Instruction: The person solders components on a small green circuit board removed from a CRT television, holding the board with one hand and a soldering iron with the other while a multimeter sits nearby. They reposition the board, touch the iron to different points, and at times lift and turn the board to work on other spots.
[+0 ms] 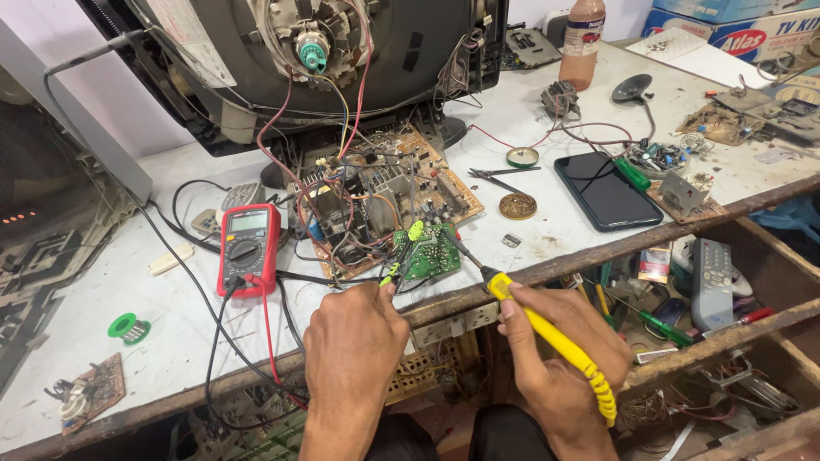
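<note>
The small green circuit board (430, 254) lies at the front of the white workbench (102, 341), tucked against the near edge of the big brown chassis board (389, 198) it is wired to, so I can reach it without stretching past the tangle of red and black leads. My right hand (559, 354) is wrapped around the yellow soldering iron (547, 333) like a pen, fingers clenched on the grip low down and the coiled cord trailing back over my wrist, which lets the tip (453, 243) come in at a slant onto the right edge of the green board. My left hand (354, 341) pinches a slim green-tipped tool (401, 253) between thumb and fingertips, slanted so its far end sits over the same board just beside the iron; whether it touches the board I cannot tell. The red multimeter (248, 248) sits face up just to the left, its leads running toward me, where I can read it at a glance. Behind the boards stands the open back of a tube television (342, 60), and a dark phone (606, 189) lies flat off to the right, well apart from the hot tip.
</note>
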